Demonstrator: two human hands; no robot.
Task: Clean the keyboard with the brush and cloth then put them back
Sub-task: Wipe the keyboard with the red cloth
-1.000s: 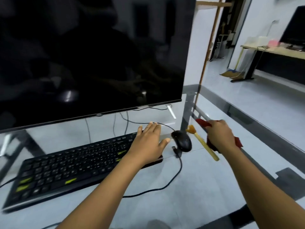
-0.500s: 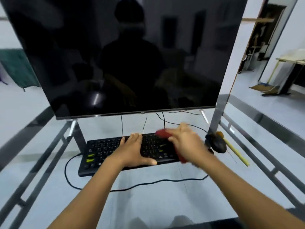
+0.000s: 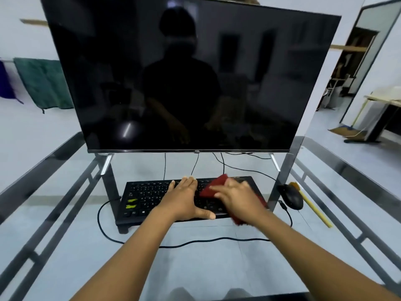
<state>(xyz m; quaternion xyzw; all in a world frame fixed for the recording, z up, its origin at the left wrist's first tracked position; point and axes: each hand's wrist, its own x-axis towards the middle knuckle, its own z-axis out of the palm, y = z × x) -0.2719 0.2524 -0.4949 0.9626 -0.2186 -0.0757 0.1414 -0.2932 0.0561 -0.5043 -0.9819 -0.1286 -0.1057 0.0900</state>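
A black keyboard point(image 3: 147, 198) with some yellow-green keys lies on the glass table in front of a big dark monitor. My left hand point(image 3: 184, 199) rests flat on its middle, fingers spread, holding nothing. My right hand point(image 3: 237, 197) presses a red cloth point(image 3: 213, 186) onto the keyboard's right half; the cloth shows above and below the hand. The brush point(image 3: 312, 206), with a yellow handle and orange bristles, lies on the glass to the right, beside the mouse.
A black mouse point(image 3: 291, 197) sits right of the keyboard, its cable point(image 3: 195, 243) looping across the glass table point(image 3: 195, 268) toward me. The monitor point(image 3: 191, 79) stands just behind the keyboard on two slim feet. Metal frame bars run under the glass on both sides.
My right hand carried the red cloth from beside the mouse onto the keyboard's right half, leaving the brush on the glass. My left hand stayed on the keyboard. The view swung left.
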